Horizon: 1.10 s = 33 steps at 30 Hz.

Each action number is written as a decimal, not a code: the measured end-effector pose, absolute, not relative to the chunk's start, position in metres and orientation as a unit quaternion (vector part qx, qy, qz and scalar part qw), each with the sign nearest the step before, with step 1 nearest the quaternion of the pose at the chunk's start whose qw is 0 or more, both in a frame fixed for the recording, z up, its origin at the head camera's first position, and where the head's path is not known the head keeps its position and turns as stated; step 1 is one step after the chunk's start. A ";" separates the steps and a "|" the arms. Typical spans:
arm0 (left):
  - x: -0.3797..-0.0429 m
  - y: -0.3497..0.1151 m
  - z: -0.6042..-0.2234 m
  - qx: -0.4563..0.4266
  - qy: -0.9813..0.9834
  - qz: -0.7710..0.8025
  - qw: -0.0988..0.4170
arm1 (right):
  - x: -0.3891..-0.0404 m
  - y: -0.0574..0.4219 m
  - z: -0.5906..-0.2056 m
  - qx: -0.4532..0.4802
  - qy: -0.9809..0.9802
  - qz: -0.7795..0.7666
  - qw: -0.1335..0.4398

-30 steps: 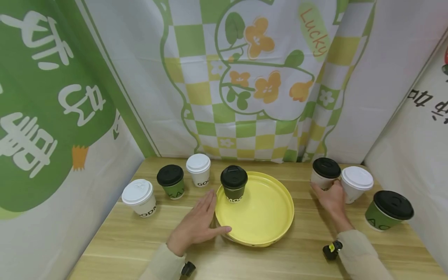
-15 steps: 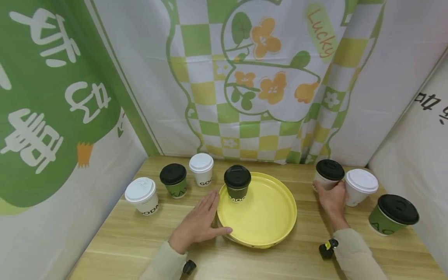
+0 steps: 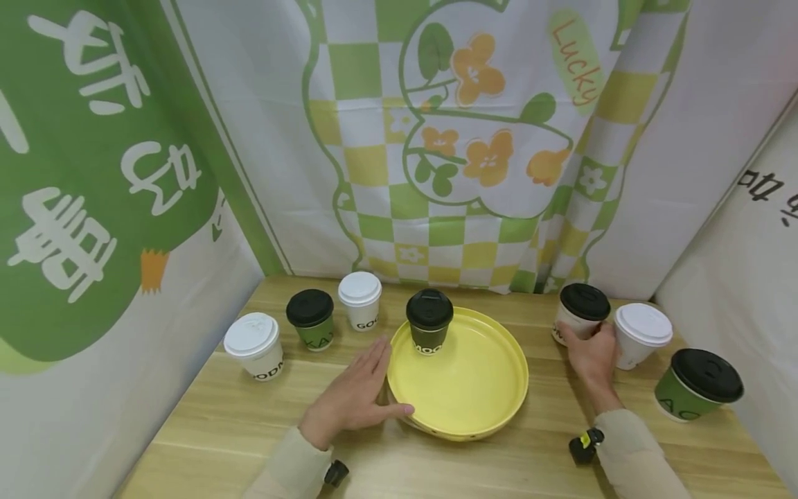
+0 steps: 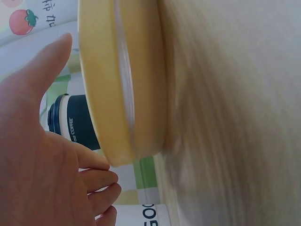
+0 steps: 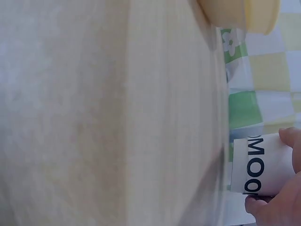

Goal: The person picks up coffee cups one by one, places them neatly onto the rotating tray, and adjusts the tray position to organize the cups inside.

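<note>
My left hand lies with fingers extended against the left side of a round yellow tray, its thumb spread along the near rim. Standing on the tray's far left part is a dark paper cup with a black lid. In the left wrist view the fingertips touch the tray's edge. On the right, my right hand grips a white paper cup with a black lid, thumb and fingers around its sides. The right wrist view shows dark lettering on that cup; whether its base touches the table cannot be told.
Left of the tray stand a white-lidded cup, a green black-lidded cup and another white-lidded cup. Beside the right hand are a white cup and a green cup. A patterned curtain hangs behind the wooden table.
The dark cup has shifted slightly right and back on the tray. My right hand keeps its grip on the white cup, which has barely moved. The head view has turned a little.
</note>
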<state>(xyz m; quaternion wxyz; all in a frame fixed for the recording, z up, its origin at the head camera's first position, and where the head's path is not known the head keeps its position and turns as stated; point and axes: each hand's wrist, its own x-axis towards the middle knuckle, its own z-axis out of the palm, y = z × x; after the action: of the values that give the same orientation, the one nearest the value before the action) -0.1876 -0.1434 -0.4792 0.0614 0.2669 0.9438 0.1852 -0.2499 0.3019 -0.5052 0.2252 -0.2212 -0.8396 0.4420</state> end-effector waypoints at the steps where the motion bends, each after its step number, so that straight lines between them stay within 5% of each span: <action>1: -0.187 -0.143 -0.480 0.269 0.943 0.185 0.062 | -0.250 0.301 -0.504 -0.216 -0.842 0.440 0.227; 16: -0.186 -0.141 -0.481 0.272 0.943 0.179 0.063 | -0.233 0.279 -0.462 -0.125 -0.868 0.420 0.235; 33: -0.187 -0.141 -0.483 0.276 0.944 0.170 0.054 | -0.197 0.234 -0.427 0.003 -0.879 0.451 0.153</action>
<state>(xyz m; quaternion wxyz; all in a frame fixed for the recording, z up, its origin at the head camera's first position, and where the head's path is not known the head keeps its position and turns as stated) -0.1872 -0.1412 -0.4826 0.0543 0.2760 0.9444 0.1702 -0.1966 0.2345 -0.4266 0.1534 0.0025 -0.8790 0.4514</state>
